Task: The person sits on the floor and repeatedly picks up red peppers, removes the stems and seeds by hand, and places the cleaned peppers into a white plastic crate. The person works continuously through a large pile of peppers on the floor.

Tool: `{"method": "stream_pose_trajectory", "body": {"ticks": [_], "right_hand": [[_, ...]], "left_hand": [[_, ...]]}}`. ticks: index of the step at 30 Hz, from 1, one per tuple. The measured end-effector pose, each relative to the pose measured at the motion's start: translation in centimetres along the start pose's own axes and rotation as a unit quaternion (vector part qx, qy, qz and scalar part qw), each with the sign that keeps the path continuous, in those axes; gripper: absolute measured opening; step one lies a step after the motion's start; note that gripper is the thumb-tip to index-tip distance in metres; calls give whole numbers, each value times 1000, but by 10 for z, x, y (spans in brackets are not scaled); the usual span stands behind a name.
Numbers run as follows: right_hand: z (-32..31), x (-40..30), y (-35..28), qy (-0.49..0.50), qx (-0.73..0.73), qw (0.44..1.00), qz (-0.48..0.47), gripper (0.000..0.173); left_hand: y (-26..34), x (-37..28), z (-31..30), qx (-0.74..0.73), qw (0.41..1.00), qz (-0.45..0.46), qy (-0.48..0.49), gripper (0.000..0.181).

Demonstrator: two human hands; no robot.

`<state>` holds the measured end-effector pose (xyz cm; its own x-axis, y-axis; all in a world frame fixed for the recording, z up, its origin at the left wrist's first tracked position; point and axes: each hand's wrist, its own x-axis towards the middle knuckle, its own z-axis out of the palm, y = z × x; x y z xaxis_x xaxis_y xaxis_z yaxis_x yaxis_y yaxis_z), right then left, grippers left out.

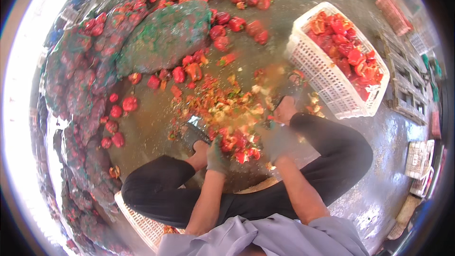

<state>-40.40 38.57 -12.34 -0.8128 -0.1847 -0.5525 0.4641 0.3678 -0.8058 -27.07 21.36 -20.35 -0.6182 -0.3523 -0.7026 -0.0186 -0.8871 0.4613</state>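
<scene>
My gloved left hand [217, 157] is low between my knees, against cut red bell pepper pieces [240, 144]. Its fingers are partly hidden, so a grip on a piece cannot be made out. Motion blurs my gloved right hand [274, 141], which is just right of those pieces; a small bit of red shows near its fingertips. Beyond both hands spreads a heap of pepper cores and seedy scraps [227, 105] on the wet floor, between my sandalled feet.
A white plastic crate [316, 73] of cut red peppers stands front right, near a wooden pallet [405, 81]. Full green mesh sacks [167, 37] line the left, with whole red peppers [222, 30] strewn around. Another white crate [142, 224] is by my left thigh.
</scene>
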Motion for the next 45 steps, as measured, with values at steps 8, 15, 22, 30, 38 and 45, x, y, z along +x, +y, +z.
{"method": "stream_pose_trajectory", "body": {"ticks": [8,15,22,30,38,45], "right_hand": [[26,27,66,-46,265,961,61,22],[10,39,60,-72,356,931,31,31],[-24,125,-45,63,54,995,-61,43],[-55,372,-46,170,-316,922,-141,49],[-49,515,-98,141,-234,950,-152,29],[7,429,-122,-182,-132,952,-206,46]], "left_hand": [[16,-9,178,98,985,-1,-145,51],[-24,-58,358,135,902,120,-392,58],[-7,-28,203,213,943,161,-198,46],[10,24,77,172,973,144,52,42],[-20,65,81,239,961,132,48,45],[-17,90,73,423,874,221,90,46]]}}
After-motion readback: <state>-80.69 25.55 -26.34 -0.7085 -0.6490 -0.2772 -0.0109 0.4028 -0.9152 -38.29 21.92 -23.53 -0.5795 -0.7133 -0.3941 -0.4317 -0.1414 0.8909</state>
